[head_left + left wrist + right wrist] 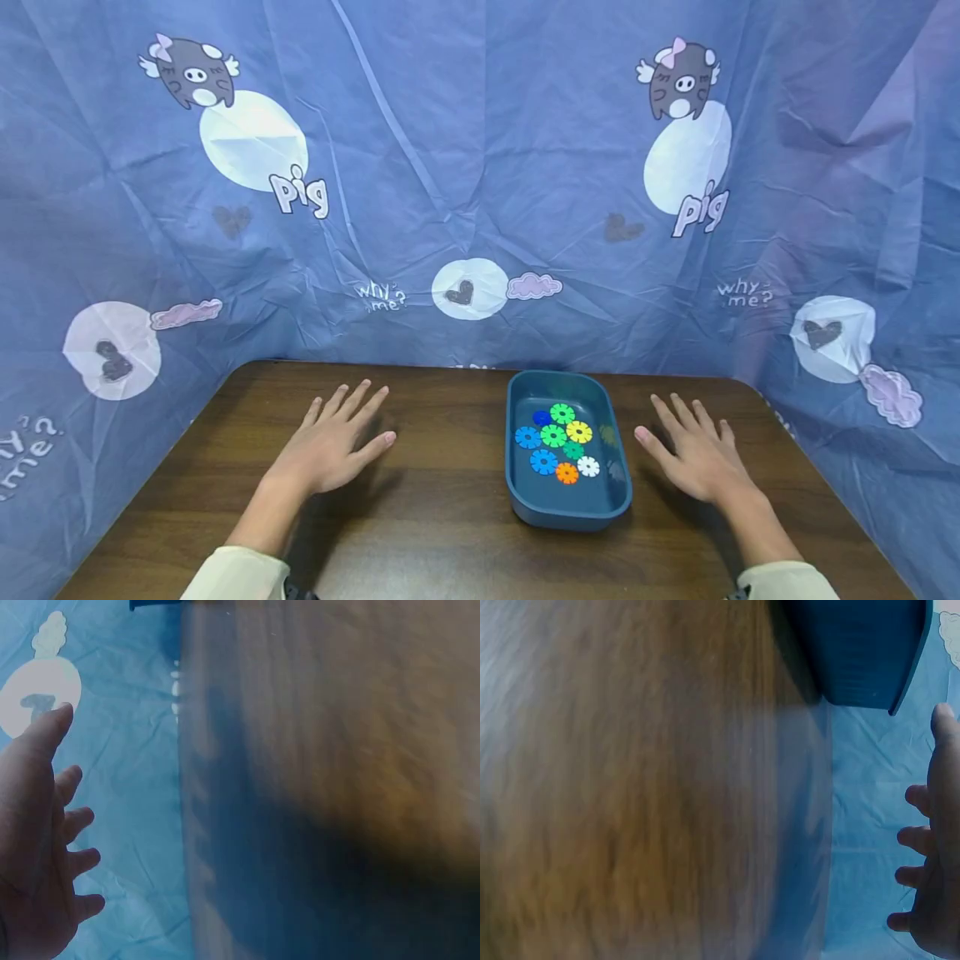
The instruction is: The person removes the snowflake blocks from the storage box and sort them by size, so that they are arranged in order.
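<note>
A dark blue rectangular tub (525, 508) stands on the table, right of its middle. Inside lie several flat notched plastic discs: blue (543, 462), green (553, 436), yellow (578, 431), orange (567, 472) and white (588, 466) among them. My left hand (330, 446) is held above the table, well left of the tub, fingers spread and holding nothing. Just right of the tub, my right hand (697, 454) hovers with spread fingers, apart from the tub and also holding nothing. The right wrist view catches the tub's outer wall (862, 652) beyond the right thumb.
The brown wooden table (420, 533) carries the tub near its back edge. A blue printed cloth (480, 192) with pigs, hearts and clouds hangs behind and along both sides. Shadows of both hands fall on the tabletop.
</note>
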Action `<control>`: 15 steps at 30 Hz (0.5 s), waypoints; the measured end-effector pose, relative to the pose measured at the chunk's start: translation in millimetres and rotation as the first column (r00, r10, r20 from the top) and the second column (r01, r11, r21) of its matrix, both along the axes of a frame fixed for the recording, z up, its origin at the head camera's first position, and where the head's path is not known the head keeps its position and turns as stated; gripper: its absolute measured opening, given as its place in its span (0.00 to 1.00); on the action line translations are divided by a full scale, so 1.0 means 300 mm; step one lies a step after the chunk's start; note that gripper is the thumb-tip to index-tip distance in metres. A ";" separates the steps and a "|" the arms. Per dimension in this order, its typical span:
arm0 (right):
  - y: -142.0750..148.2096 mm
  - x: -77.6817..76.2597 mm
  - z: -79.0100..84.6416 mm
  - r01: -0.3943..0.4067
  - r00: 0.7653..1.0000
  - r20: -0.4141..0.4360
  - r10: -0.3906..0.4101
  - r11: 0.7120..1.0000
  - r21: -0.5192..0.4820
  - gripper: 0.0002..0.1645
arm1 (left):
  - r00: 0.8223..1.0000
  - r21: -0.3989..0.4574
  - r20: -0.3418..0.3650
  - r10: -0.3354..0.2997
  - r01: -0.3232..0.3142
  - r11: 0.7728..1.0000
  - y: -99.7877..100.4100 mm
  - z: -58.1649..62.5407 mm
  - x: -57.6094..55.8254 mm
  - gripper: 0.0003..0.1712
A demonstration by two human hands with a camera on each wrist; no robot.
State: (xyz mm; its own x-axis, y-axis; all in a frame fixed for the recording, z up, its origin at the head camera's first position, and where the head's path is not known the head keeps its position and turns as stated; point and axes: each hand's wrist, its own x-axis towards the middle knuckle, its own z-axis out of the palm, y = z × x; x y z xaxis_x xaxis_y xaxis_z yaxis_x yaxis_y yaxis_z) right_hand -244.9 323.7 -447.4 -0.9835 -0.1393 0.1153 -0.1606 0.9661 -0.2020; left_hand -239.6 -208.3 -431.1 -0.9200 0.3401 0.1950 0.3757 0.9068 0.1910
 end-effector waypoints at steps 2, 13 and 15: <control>-0.007 -0.004 -0.001 -0.004 1.000 -0.001 0.004 1.000 -0.023 0.49 | 1.000 0.003 -0.007 -0.013 0.013 1.000 0.016 0.005 -0.013 0.43; -0.090 -0.030 0.002 -0.040 0.999 0.022 0.046 0.978 -0.203 0.47 | 0.991 -0.022 -0.012 -0.130 0.129 0.991 0.137 0.049 -0.094 0.42; -0.108 -0.038 0.002 -0.048 0.998 0.026 0.057 0.968 -0.247 0.47 | 0.988 -0.032 -0.003 -0.156 0.156 0.987 0.166 0.056 -0.108 0.42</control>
State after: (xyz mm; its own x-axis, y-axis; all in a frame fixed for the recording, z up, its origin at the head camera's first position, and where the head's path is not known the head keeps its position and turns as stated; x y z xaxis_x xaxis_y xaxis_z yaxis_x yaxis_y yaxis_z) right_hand -256.1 291.4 -446.8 -0.9794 -0.1621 0.1201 -0.1988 0.8763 -0.4388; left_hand -271.9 -158.5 -414.3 -0.8540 0.4857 0.1865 0.5142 0.8425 0.1605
